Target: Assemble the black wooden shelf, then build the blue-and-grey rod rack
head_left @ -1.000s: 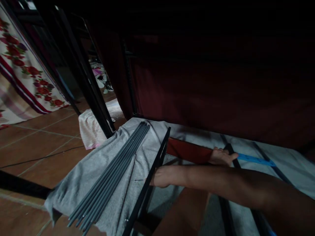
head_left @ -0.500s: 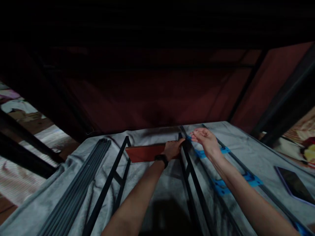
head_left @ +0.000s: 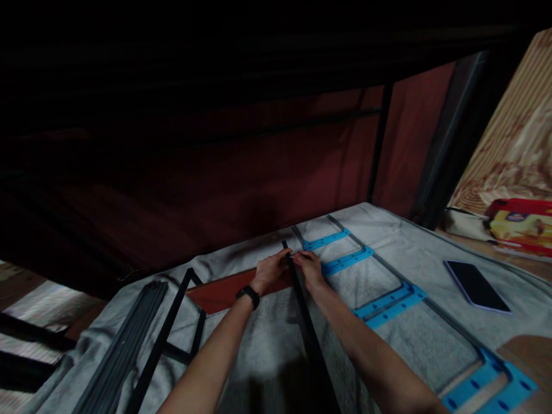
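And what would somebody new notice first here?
Probably the bright blue strips with dark holes, on the grey cloth to the right. Next, the bare left hand and bare right hand, close together near the far end of a black bar. A reddish-brown board sits left of that bar.

Board (head_left: 222,294): reddish-brown, flat, narrow, rectangular; set crosswise at the far end, between two black frames. Left-hand frame (head_left: 160,339): ladder-like, long bars joined by crosspieces, beside the board's left end. Right-hand frame (head_left: 307,325): seen nearly edge-on as one dark bar, running lengthwise. Small metallic piece (head_left: 291,256) at its far end — too small to identify; seating unclear.
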Available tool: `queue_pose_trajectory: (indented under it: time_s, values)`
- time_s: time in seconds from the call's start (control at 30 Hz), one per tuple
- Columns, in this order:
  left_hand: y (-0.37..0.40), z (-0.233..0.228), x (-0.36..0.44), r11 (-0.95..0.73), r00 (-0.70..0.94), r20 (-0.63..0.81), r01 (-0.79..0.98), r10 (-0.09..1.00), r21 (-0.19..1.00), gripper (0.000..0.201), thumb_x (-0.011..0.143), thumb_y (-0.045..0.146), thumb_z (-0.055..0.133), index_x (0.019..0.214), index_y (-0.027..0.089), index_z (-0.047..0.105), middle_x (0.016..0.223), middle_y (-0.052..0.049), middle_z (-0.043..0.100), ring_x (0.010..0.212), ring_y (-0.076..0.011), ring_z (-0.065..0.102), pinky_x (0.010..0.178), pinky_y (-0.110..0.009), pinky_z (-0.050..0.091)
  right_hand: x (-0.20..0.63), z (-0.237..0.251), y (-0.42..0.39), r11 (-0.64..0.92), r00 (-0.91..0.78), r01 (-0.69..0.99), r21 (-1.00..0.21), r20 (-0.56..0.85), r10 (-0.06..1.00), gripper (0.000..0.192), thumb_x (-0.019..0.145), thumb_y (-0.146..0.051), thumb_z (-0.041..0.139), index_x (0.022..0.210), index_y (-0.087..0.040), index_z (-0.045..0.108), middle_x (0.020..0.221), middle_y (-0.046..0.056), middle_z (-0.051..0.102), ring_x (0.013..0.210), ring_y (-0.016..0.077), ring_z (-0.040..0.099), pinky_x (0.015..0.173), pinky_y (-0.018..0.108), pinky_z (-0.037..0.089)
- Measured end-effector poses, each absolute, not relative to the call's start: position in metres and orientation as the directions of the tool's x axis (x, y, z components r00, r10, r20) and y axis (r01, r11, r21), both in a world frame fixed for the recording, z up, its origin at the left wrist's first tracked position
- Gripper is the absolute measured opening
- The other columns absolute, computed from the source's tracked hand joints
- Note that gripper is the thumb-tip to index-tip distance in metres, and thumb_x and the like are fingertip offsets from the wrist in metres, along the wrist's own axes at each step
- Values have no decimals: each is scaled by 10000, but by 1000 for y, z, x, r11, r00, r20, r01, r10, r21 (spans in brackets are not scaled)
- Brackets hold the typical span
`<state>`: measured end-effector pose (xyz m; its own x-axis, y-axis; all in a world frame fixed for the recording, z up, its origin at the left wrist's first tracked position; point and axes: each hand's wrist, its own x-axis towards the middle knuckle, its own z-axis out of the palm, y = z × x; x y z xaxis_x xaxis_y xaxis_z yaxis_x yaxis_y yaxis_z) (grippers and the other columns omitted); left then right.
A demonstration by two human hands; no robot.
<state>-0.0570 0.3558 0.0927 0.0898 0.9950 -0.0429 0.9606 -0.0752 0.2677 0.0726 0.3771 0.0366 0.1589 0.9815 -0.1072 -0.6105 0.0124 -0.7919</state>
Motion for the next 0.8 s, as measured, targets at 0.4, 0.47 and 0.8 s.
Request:
queue_pose_trajectory:
  time_s: [0.4, 0.47, 0.8]
  values:
    - [357, 98, -57, -57, 88, -83, 945, 993, 322, 531, 904, 329, 544, 1426, 382, 465, 1165, -13, 708, 1076, -239, 649, 924, -352, 469, 72, 36, 375, -89, 101, -702, -706, -223, 970, 296, 544, -261, 780, 708, -198, 541, 594, -35, 639, 595, 166, 647, 593, 300, 557]
    - [358, 98, -57, -56, 90, -89, 944, 992, 325, 529, 901, 326, 550, 1421, 380, 470, 1191, -10, 698, 1095, -234, 640, 933, -346, 466, 74, 37, 377, -108, 83, -672, -733, -219, 972, 294, 556, -270, 782, 712, -197, 544, 591, -39, 632, 603, 169, 651, 610, 308, 564]
    - [364, 97, -58, 2, 28, -88, 948, 996, 320, 604, 878, 345, 586, 1450, 316, 392, 1012, -10, 722, 924, -188, 672, 814, -273, 464, 73, 27, 389, -86, 19, -510, -856, -111, 994, 223, 592, -321, 726, 699, -203, 569, 636, -43, 613, 608, 144, 615, 590, 265, 528]
